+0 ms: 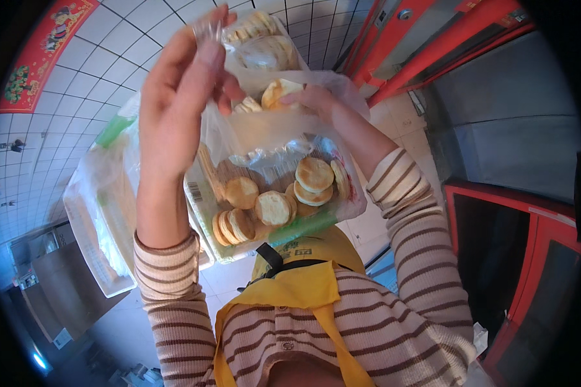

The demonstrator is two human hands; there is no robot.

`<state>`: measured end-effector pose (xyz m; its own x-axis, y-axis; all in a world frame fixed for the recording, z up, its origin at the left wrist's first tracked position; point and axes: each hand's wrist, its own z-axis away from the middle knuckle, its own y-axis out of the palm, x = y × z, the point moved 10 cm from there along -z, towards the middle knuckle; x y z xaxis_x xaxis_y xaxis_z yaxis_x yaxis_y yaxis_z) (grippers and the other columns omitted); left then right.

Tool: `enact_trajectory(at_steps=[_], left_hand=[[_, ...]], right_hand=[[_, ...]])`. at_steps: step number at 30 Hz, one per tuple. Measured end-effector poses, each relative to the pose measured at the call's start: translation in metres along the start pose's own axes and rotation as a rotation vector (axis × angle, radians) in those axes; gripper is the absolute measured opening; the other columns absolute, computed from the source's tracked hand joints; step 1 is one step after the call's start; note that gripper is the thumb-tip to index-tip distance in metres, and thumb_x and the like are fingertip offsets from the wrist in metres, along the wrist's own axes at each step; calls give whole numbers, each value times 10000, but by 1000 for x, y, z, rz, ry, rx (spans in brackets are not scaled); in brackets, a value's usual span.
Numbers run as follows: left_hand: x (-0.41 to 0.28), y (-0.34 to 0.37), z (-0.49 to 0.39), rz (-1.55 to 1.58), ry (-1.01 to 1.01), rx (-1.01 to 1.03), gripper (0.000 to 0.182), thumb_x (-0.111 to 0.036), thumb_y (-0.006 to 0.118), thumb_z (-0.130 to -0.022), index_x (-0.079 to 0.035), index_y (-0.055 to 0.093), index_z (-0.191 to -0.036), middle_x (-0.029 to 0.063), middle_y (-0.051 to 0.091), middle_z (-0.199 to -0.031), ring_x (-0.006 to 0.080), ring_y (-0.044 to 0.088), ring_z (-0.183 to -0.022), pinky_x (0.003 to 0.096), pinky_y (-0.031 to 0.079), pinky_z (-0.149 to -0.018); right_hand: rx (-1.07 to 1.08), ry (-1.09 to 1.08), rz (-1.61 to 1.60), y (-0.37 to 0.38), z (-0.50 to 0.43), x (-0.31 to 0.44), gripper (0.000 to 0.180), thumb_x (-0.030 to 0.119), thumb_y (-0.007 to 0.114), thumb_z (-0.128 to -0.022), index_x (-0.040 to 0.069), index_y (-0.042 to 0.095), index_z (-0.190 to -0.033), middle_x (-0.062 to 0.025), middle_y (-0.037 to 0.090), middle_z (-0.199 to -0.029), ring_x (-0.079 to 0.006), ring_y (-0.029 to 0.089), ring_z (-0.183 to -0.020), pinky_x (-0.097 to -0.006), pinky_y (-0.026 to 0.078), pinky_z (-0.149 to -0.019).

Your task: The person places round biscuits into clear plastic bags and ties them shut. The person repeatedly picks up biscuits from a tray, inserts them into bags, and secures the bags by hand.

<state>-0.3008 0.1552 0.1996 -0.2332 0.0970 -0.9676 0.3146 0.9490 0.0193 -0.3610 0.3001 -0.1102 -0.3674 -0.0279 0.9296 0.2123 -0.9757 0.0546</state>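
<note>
My left hand, blurred, is raised at the upper left with clear plastic film pinched at its fingers. My right hand reaches into a translucent plastic bag and grips a round flatbread. Another bread lies beside it, partly hidden. Below the bag, nearer my body, a plastic-lined crate holds several browned round flatbreads, some flat and some leaning on edge. One pair is stacked at the right. Beyond my hands lies a clear bag of more breads.
At the left stands another plastic-lined crate, beside a white tiled wall with a red decorated banner. Red-framed doors and metal panels are on the right. A yellow apron covers my front.
</note>
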Motion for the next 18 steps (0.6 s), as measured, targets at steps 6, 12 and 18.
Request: enact_trajectory(at_steps=[6, 12, 18], left_hand=[[-20, 0, -15, 82, 113, -1, 554, -395, 259, -990, 8, 397, -1345, 157, 427, -1369, 94, 442, -747, 208, 369, -654], [13, -33, 0, -92, -9, 76, 614, -463, 272, -970, -7, 382, -1367, 171, 394, -1404, 83, 458, -717, 206, 387, -709], [13, -76, 13, -75, -11, 9, 570, -433, 308, -975, 9, 424, -1316, 138, 492, -1253, 112, 446, -711, 229, 394, -718]], right_hand=[[-393, -421, 861, 0, 18, 65, 758, 550, 618, -752, 31, 452, -1279, -264, 518, -1206, -381, 501, -1140, -470, 361, -992], [-321, -503, 1067, 2, 20, 64, 774, 622, 517, -804, 35, 439, -1301, -283, 446, -1296, -401, 442, -1204, -448, 353, -1002], [136, -472, 422, 16, 125, 125, 289, 246, 624, -872, -1, 605, -1021, -85, 666, -929, -156, 626, -846, -292, 491, -778]])
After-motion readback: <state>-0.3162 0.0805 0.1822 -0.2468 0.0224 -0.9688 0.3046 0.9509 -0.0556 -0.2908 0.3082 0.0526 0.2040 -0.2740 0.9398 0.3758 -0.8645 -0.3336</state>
